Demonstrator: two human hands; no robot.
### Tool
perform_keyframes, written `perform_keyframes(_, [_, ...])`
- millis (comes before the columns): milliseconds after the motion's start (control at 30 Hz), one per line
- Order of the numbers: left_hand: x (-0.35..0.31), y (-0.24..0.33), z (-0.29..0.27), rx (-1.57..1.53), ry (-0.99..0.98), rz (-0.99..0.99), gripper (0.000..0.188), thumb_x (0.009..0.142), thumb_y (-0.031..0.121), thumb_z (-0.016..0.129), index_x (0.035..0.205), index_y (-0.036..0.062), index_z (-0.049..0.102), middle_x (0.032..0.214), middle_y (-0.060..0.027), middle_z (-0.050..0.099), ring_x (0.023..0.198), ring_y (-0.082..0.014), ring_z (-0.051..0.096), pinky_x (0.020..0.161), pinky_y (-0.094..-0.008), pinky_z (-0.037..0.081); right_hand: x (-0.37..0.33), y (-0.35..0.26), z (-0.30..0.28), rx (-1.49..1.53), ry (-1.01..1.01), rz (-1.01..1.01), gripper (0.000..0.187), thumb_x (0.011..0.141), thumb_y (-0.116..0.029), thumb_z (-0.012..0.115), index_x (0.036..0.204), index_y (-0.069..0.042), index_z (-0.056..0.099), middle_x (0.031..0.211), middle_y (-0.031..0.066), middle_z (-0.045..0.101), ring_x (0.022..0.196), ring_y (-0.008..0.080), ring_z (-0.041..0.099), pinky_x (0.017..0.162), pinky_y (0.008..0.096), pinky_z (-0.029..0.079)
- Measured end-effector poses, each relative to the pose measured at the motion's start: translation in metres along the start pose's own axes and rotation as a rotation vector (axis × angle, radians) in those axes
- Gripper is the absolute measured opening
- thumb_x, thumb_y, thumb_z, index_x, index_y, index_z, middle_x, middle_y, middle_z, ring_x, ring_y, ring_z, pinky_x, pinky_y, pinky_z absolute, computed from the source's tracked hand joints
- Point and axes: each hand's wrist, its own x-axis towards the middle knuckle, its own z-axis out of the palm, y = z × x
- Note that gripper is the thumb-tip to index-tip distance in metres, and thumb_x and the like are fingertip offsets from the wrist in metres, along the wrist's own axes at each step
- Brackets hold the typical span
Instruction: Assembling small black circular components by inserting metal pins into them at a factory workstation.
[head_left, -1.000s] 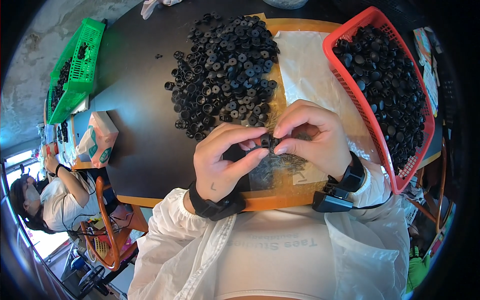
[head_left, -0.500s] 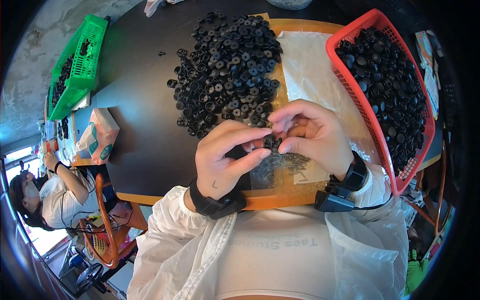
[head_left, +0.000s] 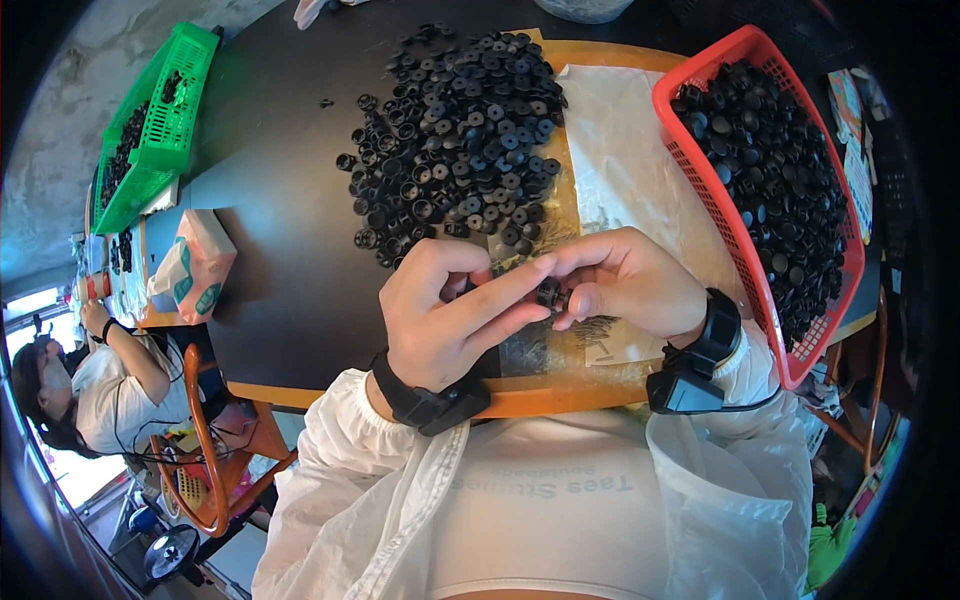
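Observation:
Between my two hands is a small black plastic part (head_left: 548, 292), partly hidden by the fingers. My left hand (head_left: 440, 310) closes on it from the left, with thumb and fingertips against its side. From the right, my right hand (head_left: 630, 285) pinches the same part, its index fingertip close to the left fingers. Just beyond the hands lies a large pile of black round plastic caps (head_left: 460, 130), some ring-shaped, others flat with a centre hole. Thin metal pins (head_left: 598, 330) are scattered beneath and beside my right hand.
A red basket (head_left: 705, 205) full of black round-topped parts stands at the right, beside a white sheet (head_left: 625, 150). At the left are a tissue pack (head_left: 200, 265) and a green basket (head_left: 170, 130). Another person (head_left: 125, 375) sits at the left.
My fingers have shifted around the small black part, and the left index finger now stretches across it toward the right hand. The part has turned and is more covered.

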Motion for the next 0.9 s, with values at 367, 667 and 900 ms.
perform_keyframes(367, [0.001,-0.005,0.010,-0.140,0.035,0.032,0.041,0.057,0.011,0.085,0.097,0.0104,0.074,0.083,-0.0012,0.058,0.071,-0.0155,0.056,0.059,-0.0266,0.047,0.002,-0.001,0.014,-0.181,0.035,-0.022,0.026,0.091,0.005,0.057,0.116,0.002,0.059,0.103,0.0052,0.063,0.094,0.0106,0.061,0.085,0.0258,0.050])
perform_keyframes(667, [0.006,0.003,0.014,-0.113,0.031,0.040,0.045,0.057,0.008,0.086,0.100,0.0083,0.073,0.084,-0.0028,0.059,0.067,-0.0158,0.062,0.058,-0.0255,0.051,0.000,0.002,0.020,-0.803,0.159,-0.313,0.028,0.083,0.008,0.056,0.110,0.000,0.058,0.094,0.0094,0.059,0.087,0.0193,0.060,0.078,0.0298,0.048])
perform_keyframes(900, [-0.004,0.006,0.008,-0.162,-0.055,0.077,0.036,0.068,0.005,0.077,0.103,0.0005,0.071,0.087,-0.0049,0.062,0.067,-0.0155,0.067,0.058,-0.0242,0.054,0.001,0.012,0.018,-0.570,0.118,-0.246,0.028,0.080,0.009,0.058,0.106,-0.001,0.059,0.093,0.0085,0.057,0.086,0.0190,0.060,0.077,0.0304,0.048])
